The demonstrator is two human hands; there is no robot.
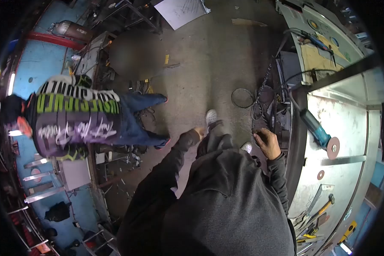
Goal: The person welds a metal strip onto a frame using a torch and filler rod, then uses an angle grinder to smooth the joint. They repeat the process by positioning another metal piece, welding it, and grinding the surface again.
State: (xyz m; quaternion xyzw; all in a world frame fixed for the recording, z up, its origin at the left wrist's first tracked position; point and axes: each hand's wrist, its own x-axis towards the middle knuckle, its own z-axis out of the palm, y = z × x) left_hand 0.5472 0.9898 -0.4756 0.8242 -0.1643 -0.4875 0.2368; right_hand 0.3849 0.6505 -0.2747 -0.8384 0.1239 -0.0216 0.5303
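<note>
My left hand point(199, 131) hangs beside my front leg, above the grey floor point(192, 89); it is partly blurred and its fingers are hard to make out. My right hand point(267, 144) is held out at my right side, near the edge of the metal workbench point(333, 115). Its fingers are curled and bent towards the thumb, and whatever lies between them, if anything, is too small to name. On that bench, to the right of this hand, rests a teal angle grinder point(315, 128) with a reddish disc point(333, 148).
A co-worker point(81, 117) in a printed sweatshirt stands at the left, by a cluttered bench. Coiled cable point(243, 98) lies on the floor ahead on the right. A hammer point(327, 205) and other tools lie on the right bench. A white sheet point(181, 12) is at the top.
</note>
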